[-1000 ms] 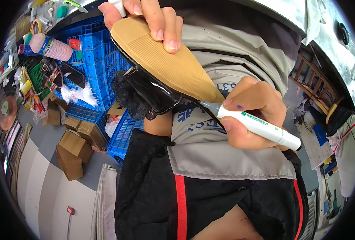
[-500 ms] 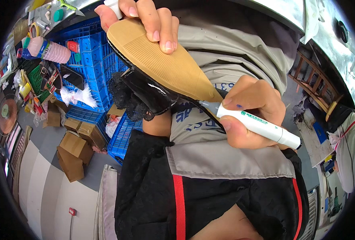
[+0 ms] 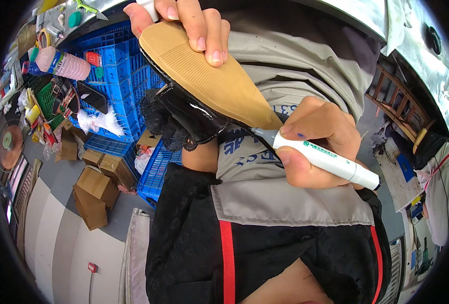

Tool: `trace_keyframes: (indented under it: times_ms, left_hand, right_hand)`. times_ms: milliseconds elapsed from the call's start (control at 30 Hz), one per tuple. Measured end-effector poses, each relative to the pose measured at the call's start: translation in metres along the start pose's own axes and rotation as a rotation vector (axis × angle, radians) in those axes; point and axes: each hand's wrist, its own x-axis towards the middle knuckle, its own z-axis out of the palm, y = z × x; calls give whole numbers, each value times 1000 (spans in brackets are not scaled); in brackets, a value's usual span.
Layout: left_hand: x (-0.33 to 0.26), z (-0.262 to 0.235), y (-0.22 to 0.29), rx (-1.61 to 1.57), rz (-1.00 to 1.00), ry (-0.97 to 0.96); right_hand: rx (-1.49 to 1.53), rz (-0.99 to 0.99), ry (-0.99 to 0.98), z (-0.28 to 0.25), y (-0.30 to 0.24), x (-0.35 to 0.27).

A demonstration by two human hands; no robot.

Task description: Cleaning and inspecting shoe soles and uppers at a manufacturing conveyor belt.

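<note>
Two hands of yours are apart, each closed on something: above the grey cloth [image 3: 255, 166], your left hand [image 3: 191, 23] grips the black shoe [image 3: 196, 117] by its broad end, together with a small white piece [image 3: 149, 8]. The tan sole [image 3: 217, 86] is turned upward, probably so its narrow edge is reachable for the white marker [image 3: 325, 159], which your right hand [image 3: 328, 137] pinches like a pen; whether the grey tip [image 3: 266, 135] touches, I cannot tell.

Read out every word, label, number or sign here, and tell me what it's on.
I'm only locating the print, not copying it.
White marker: green print.
Grey cloth: blue characters, partly hidden behind the shoe and right hand.
Pink bottle: small label lettering.
Blue crate: small dark marks.
Red packet: white mark, too small to read.
</note>
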Motion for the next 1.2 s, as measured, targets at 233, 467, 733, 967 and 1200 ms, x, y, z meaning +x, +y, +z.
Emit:
trace_keyframes:
  times_ms: [233, 467, 733, 967, 1200]
  left_hand:
    - [1, 4, 3, 10, 9, 12]
    - [0, 1, 4, 1, 4, -13]
    - [0, 2, 4, -4, -4, -5]
    - [-1, 0, 1, -8, 9, 0]
    - [1, 2, 5, 4, -8, -16]
  right_hand:
    - [0, 1, -25, -2, -2, 2]
    - [1, 50, -21, -1, -6, 3]
    - [8, 20, -9, 0, -4, 0]
    - [-2, 39, -19, -1, -2, -2]
    - [-25, -27, -29, -1, -2, 1]
